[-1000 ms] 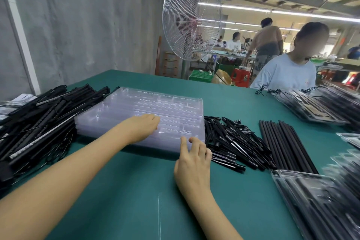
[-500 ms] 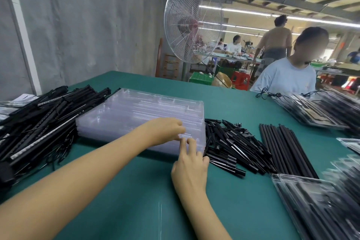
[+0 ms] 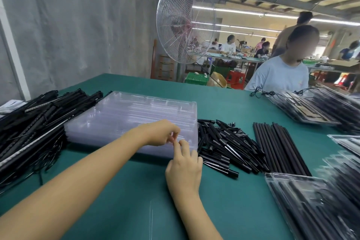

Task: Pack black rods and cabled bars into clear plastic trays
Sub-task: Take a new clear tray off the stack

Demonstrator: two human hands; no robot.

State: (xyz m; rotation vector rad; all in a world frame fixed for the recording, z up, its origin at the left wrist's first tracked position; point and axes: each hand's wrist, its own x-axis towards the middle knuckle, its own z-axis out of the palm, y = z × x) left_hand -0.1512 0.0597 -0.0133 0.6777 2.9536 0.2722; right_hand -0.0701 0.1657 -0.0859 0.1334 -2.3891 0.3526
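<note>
Now pinching near edge of clear tray stack (image 3: 136, 115) with left hand (image 3: 161, 132), touching same edge with straight fingers of right hand (image 3: 184, 165), black rods (image 3: 224, 148) piled just right of right hand, cabled bars (image 3: 33, 121) heaped well left of left hand.

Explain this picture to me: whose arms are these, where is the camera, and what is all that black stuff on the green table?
No machine here: a person works bare-handed, and the camera sits on their head, looking down. The left hand seems to pinch the near corner of a stack of clear trays; the right hand touches the same corner with its fingertips. Cabled bars lie heaped to the left, short black pieces and long black rods to the right, filled trays nearest right.
</note>
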